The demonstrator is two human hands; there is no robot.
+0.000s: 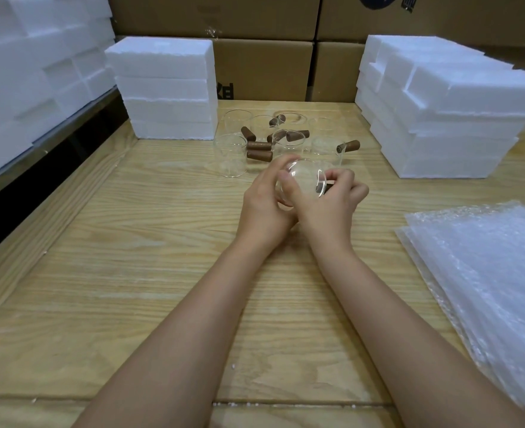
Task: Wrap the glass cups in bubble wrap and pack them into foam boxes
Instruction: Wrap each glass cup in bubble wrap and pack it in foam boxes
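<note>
Both hands hold one glass cup above the middle of the wooden bench. The left hand grasps the cup from the left, with its fingers curled over the round glass wall. The right hand grips it from the right, with the fingers bent near the rim. There a dark brown handle shows through the glass. The cup lies on its side in the hands, and I cannot tell if it touches the bench.

Behind the hands, more glass cups with brown handles stand and lie together at the back of the bench. A stack of white foam boxes stands just to the left of them, and a wider stack stands to the right. More foam boxes are piled at the far left, beside the bench. A pile of bubble wrap sheets lies flat on the right part of the bench, well apart from the hands. Cardboard boxes stand behind everything.
</note>
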